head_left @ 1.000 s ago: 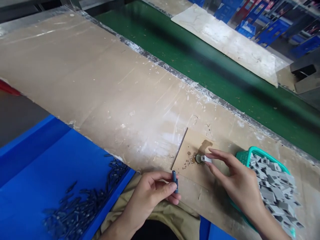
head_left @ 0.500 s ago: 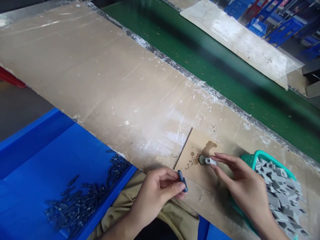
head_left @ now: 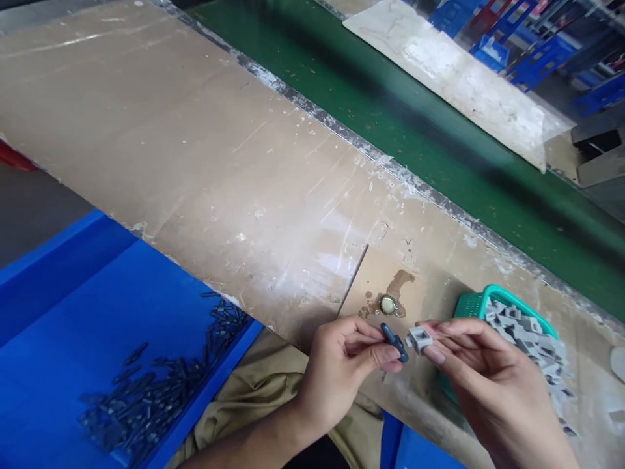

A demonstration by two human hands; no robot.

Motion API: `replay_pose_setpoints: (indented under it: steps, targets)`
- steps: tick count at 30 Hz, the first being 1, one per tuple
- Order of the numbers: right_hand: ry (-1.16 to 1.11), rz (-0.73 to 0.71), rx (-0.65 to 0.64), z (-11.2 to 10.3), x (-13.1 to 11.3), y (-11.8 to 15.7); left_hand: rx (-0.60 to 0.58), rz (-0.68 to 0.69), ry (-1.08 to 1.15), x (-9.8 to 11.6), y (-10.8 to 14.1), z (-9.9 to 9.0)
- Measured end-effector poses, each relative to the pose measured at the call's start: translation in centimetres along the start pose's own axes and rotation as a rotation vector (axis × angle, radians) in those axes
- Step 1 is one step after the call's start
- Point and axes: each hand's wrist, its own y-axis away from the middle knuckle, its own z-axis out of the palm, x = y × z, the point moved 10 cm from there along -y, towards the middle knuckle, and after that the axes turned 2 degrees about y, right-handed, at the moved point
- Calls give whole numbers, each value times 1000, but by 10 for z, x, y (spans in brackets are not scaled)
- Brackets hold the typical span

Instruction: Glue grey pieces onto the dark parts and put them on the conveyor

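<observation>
Between the thumb and fingers of my left hand (head_left: 344, 368) is a dark blue plastic part (head_left: 394, 342), slim with a small stub on its side. My right hand (head_left: 493, 371) pinches a grey plastic block (head_left: 419, 339) with a square opening. The two parts face each other, very close, over the table's front edge; whether they touch I cannot tell. Just beyond them a small round cap (head_left: 388, 304) with a crimped rim lies on a cardboard sheet (head_left: 359, 286) marked by dark wet stains.
A green basket (head_left: 495, 291) heaped with grey blocks (head_left: 532, 339) stands at right. At lower left, a blue tray (head_left: 63, 326) holds many dark blue parts (head_left: 151, 397). Behind the scuffed tan table (head_left: 195, 150) runs a green belt (head_left: 312, 71).
My right hand has drawn the grey block back from the round cap, towards me. My left hand has moved right with its dark blue part, bringing both pieces together or nearly so.
</observation>
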Motion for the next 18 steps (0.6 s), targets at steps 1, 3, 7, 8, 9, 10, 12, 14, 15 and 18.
replay_pose_setpoints:
  steps: [1,3,7,8,9,10,12,14,15,18]
  targets:
    - [3,-1,-3,1,-1,0,-2,6,5,1,1,1]
    - [28,-10,-5,3,-3,1,1,17,-2,2,3,0]
    - [178,-60,26,5,-11,6,25,103,-167,12,6,-5]
    - [213,-72,33,5,-12,7,25,130,-228,15,6,-5]
    - [234,-79,35,5,-12,7,21,154,-283,18,4,-4]
    - [240,-78,23,6,-11,5,8,173,-331,20,2,-2]
    - [232,-43,-39,7,-5,-5,-38,200,-416,25,-3,6]
    - [252,-13,-70,-2,-1,-28,-32,261,-509,37,-5,8]
    - [283,-7,-37,-14,-2,-45,29,324,-567,51,-1,1]
    - [384,-7,264,-80,-17,-107,432,576,-727,115,35,-54]
